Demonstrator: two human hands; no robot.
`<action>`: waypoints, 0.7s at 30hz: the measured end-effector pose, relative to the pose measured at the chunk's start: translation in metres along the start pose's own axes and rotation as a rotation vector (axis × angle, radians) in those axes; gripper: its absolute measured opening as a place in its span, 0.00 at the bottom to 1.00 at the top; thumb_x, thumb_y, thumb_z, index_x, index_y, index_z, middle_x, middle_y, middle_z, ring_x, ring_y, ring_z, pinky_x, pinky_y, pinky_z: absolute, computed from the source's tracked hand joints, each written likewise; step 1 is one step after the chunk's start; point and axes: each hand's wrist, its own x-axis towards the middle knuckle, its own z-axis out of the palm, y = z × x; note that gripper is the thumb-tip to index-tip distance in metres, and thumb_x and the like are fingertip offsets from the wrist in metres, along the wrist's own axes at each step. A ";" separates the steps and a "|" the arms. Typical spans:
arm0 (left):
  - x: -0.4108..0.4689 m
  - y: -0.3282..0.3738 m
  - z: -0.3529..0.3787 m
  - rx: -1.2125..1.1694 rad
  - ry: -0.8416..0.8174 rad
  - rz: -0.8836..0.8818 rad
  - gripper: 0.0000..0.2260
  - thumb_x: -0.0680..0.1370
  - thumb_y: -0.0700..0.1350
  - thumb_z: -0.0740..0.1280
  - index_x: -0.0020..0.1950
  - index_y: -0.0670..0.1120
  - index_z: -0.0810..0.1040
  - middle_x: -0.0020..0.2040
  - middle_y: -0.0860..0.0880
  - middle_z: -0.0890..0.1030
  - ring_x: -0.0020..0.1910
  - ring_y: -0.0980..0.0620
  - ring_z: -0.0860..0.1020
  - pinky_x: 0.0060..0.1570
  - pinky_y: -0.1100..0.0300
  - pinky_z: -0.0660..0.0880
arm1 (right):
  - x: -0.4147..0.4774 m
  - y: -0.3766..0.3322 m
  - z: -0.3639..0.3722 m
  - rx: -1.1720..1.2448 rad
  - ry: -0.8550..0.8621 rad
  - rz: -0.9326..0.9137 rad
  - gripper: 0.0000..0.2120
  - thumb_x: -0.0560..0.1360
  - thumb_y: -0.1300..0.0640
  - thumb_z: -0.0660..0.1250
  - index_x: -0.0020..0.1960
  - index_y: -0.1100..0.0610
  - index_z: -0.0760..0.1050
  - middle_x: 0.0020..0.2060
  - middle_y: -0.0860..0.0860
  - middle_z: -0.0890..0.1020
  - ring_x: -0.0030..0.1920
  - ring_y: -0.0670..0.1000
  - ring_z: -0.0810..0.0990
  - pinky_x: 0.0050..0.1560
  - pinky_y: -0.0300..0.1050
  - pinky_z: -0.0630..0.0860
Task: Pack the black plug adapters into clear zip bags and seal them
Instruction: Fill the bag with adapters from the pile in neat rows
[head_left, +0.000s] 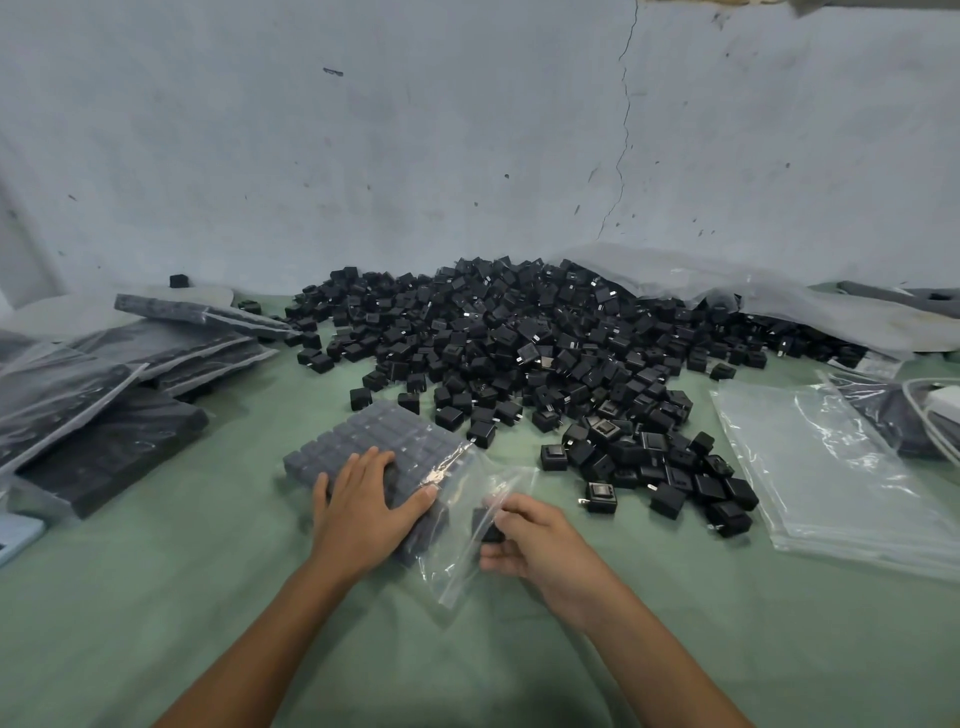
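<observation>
Clear zip bag (375, 435) pressed under the flat left hand (363, 501); one black adapter (487, 527) pinched by the right hand (543, 545).

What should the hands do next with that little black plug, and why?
Probably push the plug deeper into the bag: the right hand pinches it at the open mouth, while the left hand lies flat on the bag's filled part.

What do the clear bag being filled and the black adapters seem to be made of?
Zip bag: thin soft plastic film, clear and glossy; it wrinkles and glints. Adapters: probably hard moulded plastic, matt black; sharp edges, dull surfaces, small metal-looking prongs.
</observation>
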 end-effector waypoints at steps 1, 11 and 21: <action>0.000 0.000 0.000 0.002 -0.002 0.000 0.35 0.74 0.74 0.58 0.74 0.55 0.65 0.79 0.55 0.63 0.80 0.52 0.54 0.78 0.44 0.44 | 0.002 0.000 0.001 0.074 0.020 0.018 0.08 0.82 0.66 0.60 0.55 0.66 0.77 0.47 0.59 0.81 0.39 0.53 0.81 0.45 0.46 0.84; 0.001 -0.001 0.001 0.011 -0.009 0.002 0.36 0.74 0.74 0.59 0.76 0.55 0.64 0.80 0.54 0.61 0.80 0.52 0.53 0.78 0.44 0.43 | 0.031 -0.003 0.018 0.334 0.116 0.084 0.08 0.78 0.71 0.64 0.57 0.67 0.75 0.49 0.63 0.81 0.40 0.54 0.86 0.39 0.44 0.84; 0.000 0.000 0.001 0.017 -0.002 0.005 0.36 0.74 0.73 0.58 0.76 0.55 0.63 0.80 0.54 0.60 0.80 0.53 0.53 0.78 0.44 0.43 | 0.045 0.011 0.037 0.017 0.067 -0.046 0.19 0.74 0.75 0.63 0.53 0.56 0.83 0.34 0.53 0.83 0.30 0.47 0.79 0.35 0.43 0.79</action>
